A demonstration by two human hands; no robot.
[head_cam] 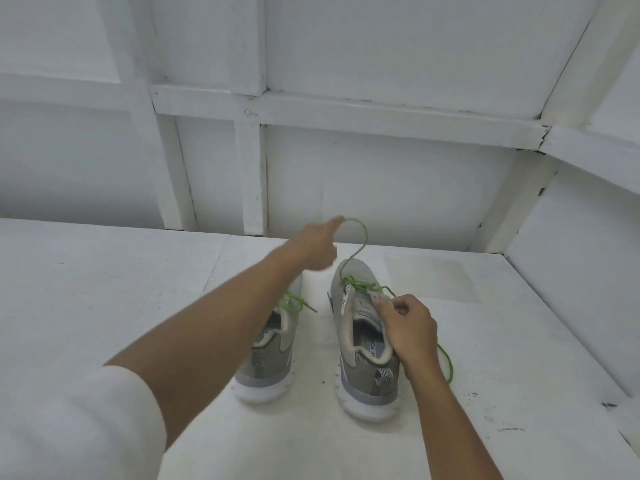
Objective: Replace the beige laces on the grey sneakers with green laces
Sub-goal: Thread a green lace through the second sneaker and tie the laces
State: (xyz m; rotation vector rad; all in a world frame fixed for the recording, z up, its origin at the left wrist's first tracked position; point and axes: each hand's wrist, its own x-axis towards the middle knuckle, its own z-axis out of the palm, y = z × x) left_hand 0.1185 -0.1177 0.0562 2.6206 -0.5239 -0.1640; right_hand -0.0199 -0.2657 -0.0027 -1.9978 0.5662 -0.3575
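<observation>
Two grey sneakers stand side by side on the white surface, heels toward me. The left sneaker carries a tied green lace, partly hidden by my forearm. The right sneaker has a green lace threaded near its toe. My left hand is raised beyond the shoes and pinches one end of that lace, pulled up in a loop. My right hand grips the right sneaker's tongue and eyelet edge. The lace's other end trails on the surface behind my right wrist.
White panelled walls enclose the white surface at the back and right. A pale square patch lies on the surface beyond the right sneaker. Small dark specks dot the front right.
</observation>
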